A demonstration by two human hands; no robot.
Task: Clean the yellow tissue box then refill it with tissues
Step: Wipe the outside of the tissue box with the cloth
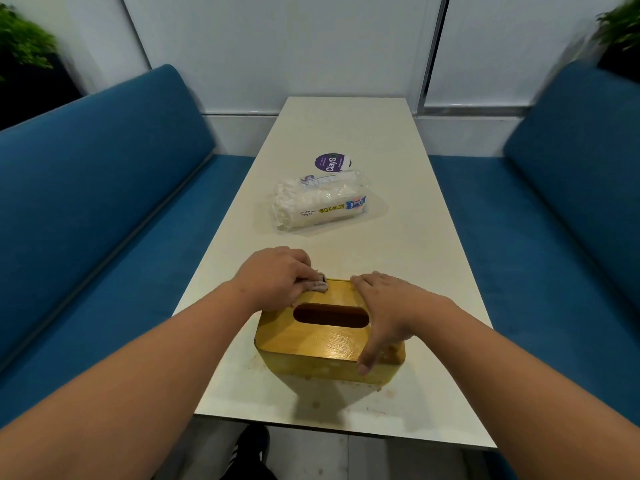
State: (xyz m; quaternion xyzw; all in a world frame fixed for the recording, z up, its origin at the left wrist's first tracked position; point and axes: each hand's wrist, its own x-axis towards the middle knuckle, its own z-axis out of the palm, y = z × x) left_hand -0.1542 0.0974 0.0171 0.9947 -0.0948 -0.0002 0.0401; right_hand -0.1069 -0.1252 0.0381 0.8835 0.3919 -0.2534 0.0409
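The yellow tissue box (322, 337) stands on the white table (346, 133) near its front edge, its wooden lid showing a dark oval slot with no tissue in it. My left hand (277, 275) grips a small crumpled cloth (317, 285) against the lid's far left corner. My right hand (384, 313) lies over the box's right side, fingers along the far edge and thumb down the near right corner. Farther back on the table lies a clear pack of white paper towels (320, 204).
A round purple sticker (332, 162) sits on the table behind the pack. Blue benches (104, 202) flank the table on both sides. Crumbs and stains dot the table around the box. A dark shoe (252, 445) shows below the table's front edge.
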